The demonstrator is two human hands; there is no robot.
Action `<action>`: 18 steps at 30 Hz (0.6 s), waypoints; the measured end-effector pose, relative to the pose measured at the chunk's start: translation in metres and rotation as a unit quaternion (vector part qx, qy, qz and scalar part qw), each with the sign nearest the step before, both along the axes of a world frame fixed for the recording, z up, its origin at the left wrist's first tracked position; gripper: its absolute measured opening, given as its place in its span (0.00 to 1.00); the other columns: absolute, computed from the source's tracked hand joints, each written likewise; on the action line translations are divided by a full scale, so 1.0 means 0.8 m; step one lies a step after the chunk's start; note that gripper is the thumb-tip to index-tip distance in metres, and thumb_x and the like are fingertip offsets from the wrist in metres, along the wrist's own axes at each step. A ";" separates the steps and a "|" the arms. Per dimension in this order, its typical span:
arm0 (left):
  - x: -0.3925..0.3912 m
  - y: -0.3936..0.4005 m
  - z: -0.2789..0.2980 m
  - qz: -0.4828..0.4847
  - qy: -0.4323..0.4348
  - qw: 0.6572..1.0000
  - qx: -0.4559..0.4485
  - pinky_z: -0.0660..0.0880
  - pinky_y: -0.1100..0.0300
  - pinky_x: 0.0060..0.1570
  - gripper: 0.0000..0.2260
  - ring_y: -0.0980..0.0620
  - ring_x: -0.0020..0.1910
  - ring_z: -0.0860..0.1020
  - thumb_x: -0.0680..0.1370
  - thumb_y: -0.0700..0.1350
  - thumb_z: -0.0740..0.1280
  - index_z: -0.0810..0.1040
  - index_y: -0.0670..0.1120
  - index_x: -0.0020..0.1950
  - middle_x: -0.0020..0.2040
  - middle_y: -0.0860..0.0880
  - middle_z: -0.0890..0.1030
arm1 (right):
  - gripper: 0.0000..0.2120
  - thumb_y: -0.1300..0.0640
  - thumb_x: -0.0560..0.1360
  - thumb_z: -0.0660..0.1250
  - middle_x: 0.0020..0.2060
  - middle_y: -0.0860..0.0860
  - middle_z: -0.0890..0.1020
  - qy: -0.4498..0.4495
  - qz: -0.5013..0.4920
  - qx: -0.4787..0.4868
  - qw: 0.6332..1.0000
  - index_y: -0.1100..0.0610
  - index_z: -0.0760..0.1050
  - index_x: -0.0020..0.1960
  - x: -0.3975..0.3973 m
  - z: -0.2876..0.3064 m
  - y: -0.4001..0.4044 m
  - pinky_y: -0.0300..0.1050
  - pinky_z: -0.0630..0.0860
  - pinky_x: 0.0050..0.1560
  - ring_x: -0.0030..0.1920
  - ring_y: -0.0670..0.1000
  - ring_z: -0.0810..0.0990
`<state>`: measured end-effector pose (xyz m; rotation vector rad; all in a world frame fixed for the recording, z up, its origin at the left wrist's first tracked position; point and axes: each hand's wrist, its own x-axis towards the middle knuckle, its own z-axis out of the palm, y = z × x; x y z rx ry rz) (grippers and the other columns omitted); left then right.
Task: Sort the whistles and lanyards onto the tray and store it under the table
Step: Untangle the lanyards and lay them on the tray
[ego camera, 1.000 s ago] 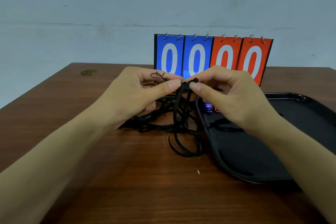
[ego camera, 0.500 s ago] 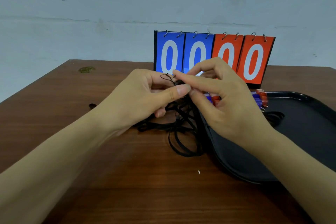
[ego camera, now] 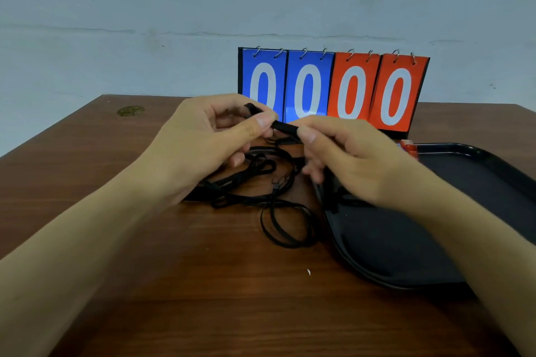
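Note:
A tangle of black lanyards (ego camera: pixel 269 191) lies on the wooden table (ego camera: pixel 145 284), with loops trailing toward me. My left hand (ego camera: pixel 211 142) and my right hand (ego camera: pixel 348 159) are raised over the tangle and both pinch the same black lanyard strap (ego camera: pixel 282 125) between thumb and fingers. The black tray (ego camera: pixel 478 182) sits on the table to the right, partly under my right wrist. A red whistle (ego camera: pixel 409 149) peeks out at the tray's far left rim behind my right hand. Another black lanyard piece (ego camera: pixel 345 200) lies in the tray beneath my right hand.
A flip scoreboard (ego camera: pixel 333 90) with blue and orange 0 cards stands upright at the back of the table, just behind my hands. A pale wall rises behind it. A small white speck (ego camera: pixel 308 271) lies on the wood near me.
My hands have drawn slightly apart and now stretch a short length of the strap between them. The whistles seen behind my right hand are now mostly hidden.

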<state>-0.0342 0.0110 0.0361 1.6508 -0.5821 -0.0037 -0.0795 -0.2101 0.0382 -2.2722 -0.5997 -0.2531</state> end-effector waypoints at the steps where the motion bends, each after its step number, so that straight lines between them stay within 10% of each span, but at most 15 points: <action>1: 0.002 0.002 0.000 0.010 0.003 1.000 0.009 0.72 0.61 0.33 0.05 0.51 0.34 0.72 0.79 0.46 0.72 0.86 0.45 0.51 0.43 0.49 0.86 | 0.15 0.50 0.85 0.55 0.29 0.45 0.76 0.018 -0.004 -0.010 1.000 0.52 0.75 0.45 0.002 0.006 -0.008 0.45 0.81 0.44 0.33 0.44 0.78; 18: 0.000 -0.097 -0.019 -0.006 -0.111 0.952 0.286 0.76 0.67 0.46 0.03 0.64 0.43 0.82 0.76 0.53 0.75 0.84 0.56 0.44 0.40 0.59 0.85 | 0.13 0.45 0.77 0.70 0.36 0.49 0.87 0.205 -0.194 -0.169 0.944 0.55 0.81 0.45 0.010 0.034 -0.176 0.41 0.75 0.42 0.33 0.44 0.80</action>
